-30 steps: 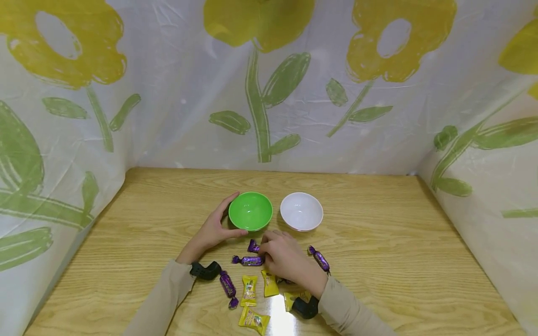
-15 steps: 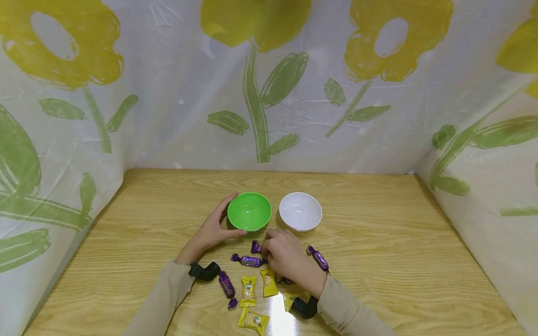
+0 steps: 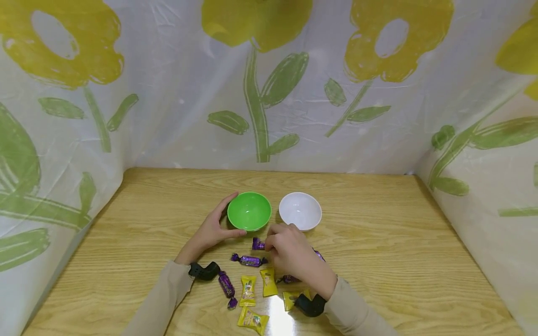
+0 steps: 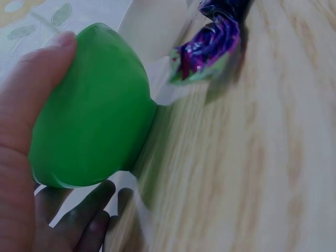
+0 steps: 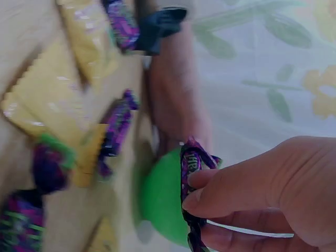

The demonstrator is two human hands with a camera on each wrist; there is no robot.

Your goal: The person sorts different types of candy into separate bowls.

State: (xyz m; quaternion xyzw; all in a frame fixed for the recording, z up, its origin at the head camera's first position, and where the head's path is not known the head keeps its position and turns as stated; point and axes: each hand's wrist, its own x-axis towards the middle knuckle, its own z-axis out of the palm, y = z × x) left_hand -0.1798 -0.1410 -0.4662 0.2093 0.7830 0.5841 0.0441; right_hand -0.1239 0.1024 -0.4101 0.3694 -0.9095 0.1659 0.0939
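Note:
My left hand (image 3: 211, 229) holds the green bowl (image 3: 250, 211) from its left side, thumb at the near side and fingers round the back. In the left wrist view the thumb lies along the wall of the bowl (image 4: 97, 110). My right hand (image 3: 292, 249) pinches a purple-wrapped candy (image 3: 258, 243) just in front of the two bowls. The right wrist view shows this candy (image 5: 186, 181) between thumb and fingertips, overlapping the green bowl (image 5: 163, 202). To the right of the green bowl stands a white bowl (image 3: 300, 211).
Below the hands lie more purple candies, one (image 3: 250, 261) in the middle and another (image 3: 227, 284) at the left. Several yellow-wrapped candies (image 3: 248, 290) lie nearer the front of the wooden table (image 3: 126, 261). A flowered curtain (image 3: 176, 116) borders the back and sides.
My right hand has shifted slightly up and to the right with the purple candy, baring the end of another purple candy and covering part of one at the right. The left hand stays at the green bowl.

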